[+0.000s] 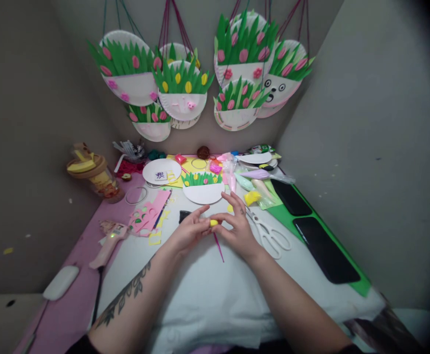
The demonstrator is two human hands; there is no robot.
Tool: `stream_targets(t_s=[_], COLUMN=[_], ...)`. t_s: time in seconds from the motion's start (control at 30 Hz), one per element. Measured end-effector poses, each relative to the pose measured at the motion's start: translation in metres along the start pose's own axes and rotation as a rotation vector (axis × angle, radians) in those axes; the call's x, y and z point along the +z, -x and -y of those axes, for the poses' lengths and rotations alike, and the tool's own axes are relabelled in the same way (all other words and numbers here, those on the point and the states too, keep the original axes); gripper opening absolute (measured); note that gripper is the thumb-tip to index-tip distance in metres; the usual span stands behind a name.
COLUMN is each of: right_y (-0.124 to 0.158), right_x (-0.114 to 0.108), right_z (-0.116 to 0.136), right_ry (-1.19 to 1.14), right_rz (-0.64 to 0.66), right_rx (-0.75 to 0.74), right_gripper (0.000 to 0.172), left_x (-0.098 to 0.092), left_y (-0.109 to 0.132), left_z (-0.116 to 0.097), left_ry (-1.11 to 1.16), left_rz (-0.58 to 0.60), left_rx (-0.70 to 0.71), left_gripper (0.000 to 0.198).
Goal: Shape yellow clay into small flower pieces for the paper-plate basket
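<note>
A small yellow lump (pixel 214 223), which looks like soft modelling clay, is pinched between my two hands over the middle of the table. My left hand (pixel 194 227) has its thumb and fingertips on the lump's left side. From the right, the thumb and index finger of my right hand (pixel 237 227) close on it, its other fingers raised. A thin magenta stick (pixel 218 247) shows just below the fingers; whether a hand touches it I cannot tell. Just beyond my hands lies a cut white paper plate (pixel 203 193) with green paper grass and small yellow and pink flowers.
White scissors (pixel 270 235) lie right of my right hand, near a yellow clay packet (pixel 252 198). Two black phones (pixel 327 250) rest farther right. At left are pink paper (pixel 150 211), a glue gun (pixel 108 245) and a lidded cup (pixel 97 174). Finished plates (pixel 183 101) hang above.
</note>
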State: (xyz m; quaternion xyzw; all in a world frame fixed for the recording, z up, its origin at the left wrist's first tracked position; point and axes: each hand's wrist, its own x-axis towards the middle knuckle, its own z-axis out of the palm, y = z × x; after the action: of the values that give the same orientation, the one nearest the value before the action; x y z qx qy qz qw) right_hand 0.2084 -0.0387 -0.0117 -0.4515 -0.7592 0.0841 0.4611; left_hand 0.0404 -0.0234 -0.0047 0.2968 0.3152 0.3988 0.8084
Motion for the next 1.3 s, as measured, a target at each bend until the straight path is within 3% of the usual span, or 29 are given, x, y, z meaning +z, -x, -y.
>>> stream_targets(t_s=[0.73,1.3], right_y=[0.0009,0.0011], right_x=[0.0026,0.0029], right_z=[-0.0023,-0.0025], right_ry=[0.036,0.047], right_rz=[-0.010,-0.004], right_rx=[-0.022,-0.032], right_gripper=[0.011,0.012], left_x=[-0.0006,0.0009], left_y=[0.0001,0.0001], left_z=[0.0001,-0.0004], left_ry=[0.011,0.000], left_rz=[-0.029,-0.008], left_rx=[-0.017,-0.005], left_gripper=[0.070,0.084])
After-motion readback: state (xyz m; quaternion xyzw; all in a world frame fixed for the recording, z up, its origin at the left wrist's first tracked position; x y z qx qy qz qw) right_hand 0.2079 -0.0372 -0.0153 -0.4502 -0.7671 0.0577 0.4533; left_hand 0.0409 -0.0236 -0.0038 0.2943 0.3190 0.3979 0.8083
